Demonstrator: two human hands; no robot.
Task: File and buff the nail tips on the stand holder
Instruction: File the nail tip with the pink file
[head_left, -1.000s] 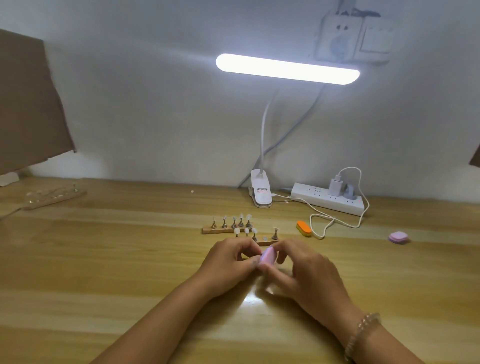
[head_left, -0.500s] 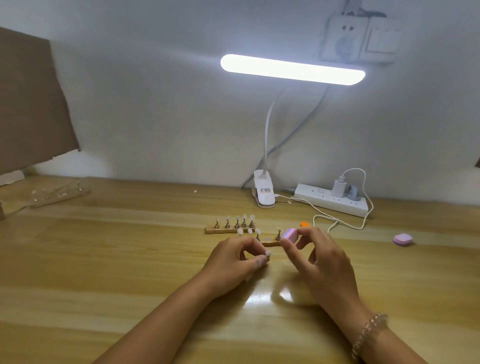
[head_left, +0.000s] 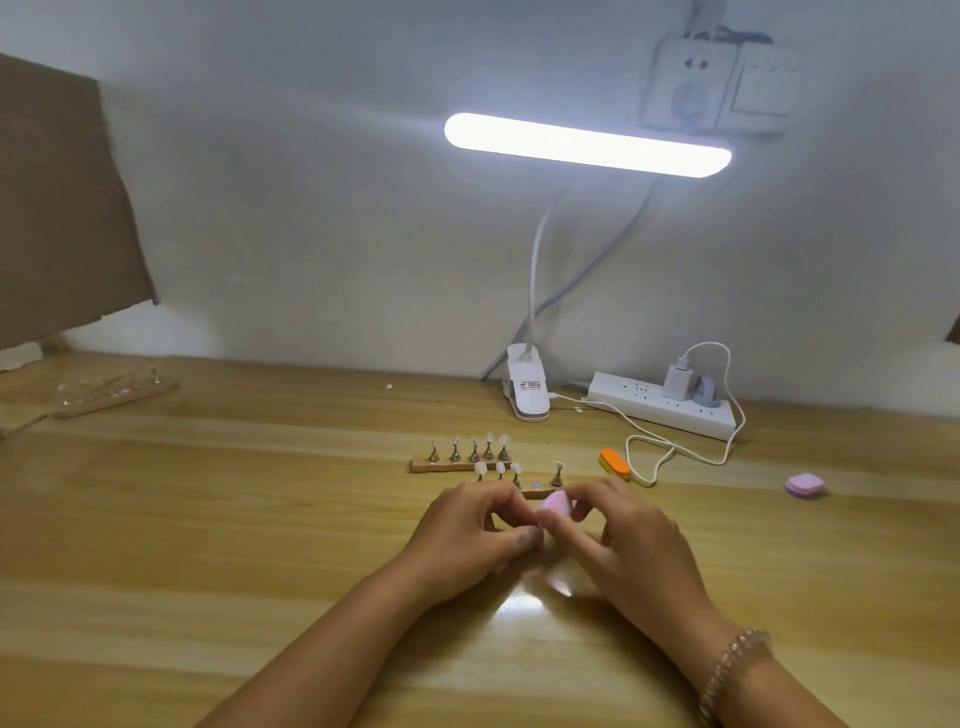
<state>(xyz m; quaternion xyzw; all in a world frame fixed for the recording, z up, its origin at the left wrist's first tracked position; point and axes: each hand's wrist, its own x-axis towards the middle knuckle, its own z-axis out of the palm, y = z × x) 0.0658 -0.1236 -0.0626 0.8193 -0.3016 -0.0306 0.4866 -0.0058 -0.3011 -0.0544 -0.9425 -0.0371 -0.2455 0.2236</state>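
1. your right hand (head_left: 639, 551) pinches a pink buffer block (head_left: 555, 505) between thumb and fingertips and holds it up just above the tabletop (head_left: 260, 545), slightly blurred.
2. your left hand (head_left: 478, 530) is curled narrow, with its thumb and forefinger drawn together right against the block. i cannot tell whether anything is pinched there, because the block and the fingers hide the spot.
3. the stand holder (head_left: 452, 466) lies just beyond your hands as two wooden strips, one behind the other.
4. the far strip carries five small metal stands with nail tips (head_left: 488, 441) on top.
5. your knuckles partly cover the near strip (head_left: 535, 489). it shows three tips at its left, a bare round spot, and one more stand at its right.
6. an orange file block (head_left: 614, 461) lies just right of the holder, close to a looped white cable (head_left: 675, 453).
7. a second pink block (head_left: 804, 486) sits well apart at the far right.
8. a clip lamp (head_left: 587, 144), lit, stands on its base by the wall, next to a white power strip (head_left: 665, 411).
9. another holder (head_left: 114, 395) lies far left.
10. a beaded bracelet (head_left: 732, 670) circles your right wrist.
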